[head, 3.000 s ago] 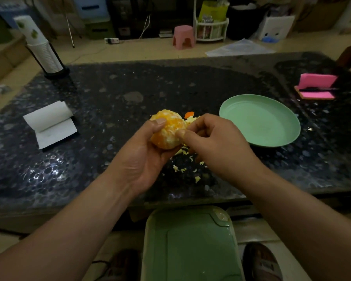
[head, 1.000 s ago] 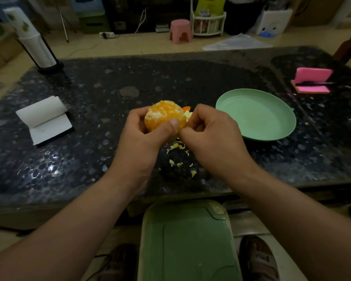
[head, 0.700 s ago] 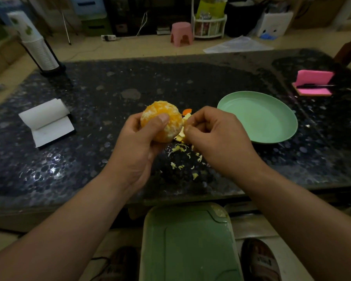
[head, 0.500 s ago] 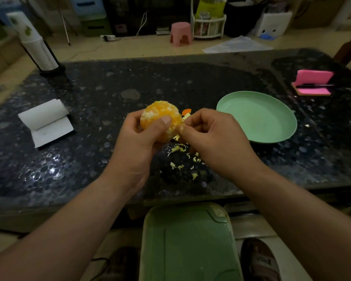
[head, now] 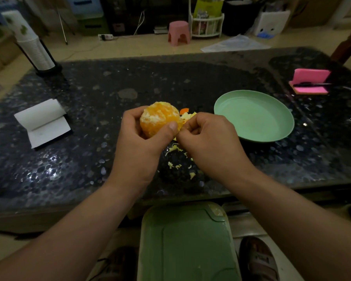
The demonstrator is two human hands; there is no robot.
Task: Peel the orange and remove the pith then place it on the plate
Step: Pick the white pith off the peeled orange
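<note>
**Peeled orange held above table**

Gripped in left hand, thumb across front, white pith patches on top; right hand curled, fingertips pinching at orange's right edge; pith scraps on dark table beneath; green plate near, to right, apart.

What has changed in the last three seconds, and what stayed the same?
The left hand turned the orange in its grip: its thumb went from the top to the lower right. The right hand, slightly off the fruit 0.7 s ago, pinches at it again beside that thumb. Unchanged: green plate without fruit, pith scraps on the table.
</note>
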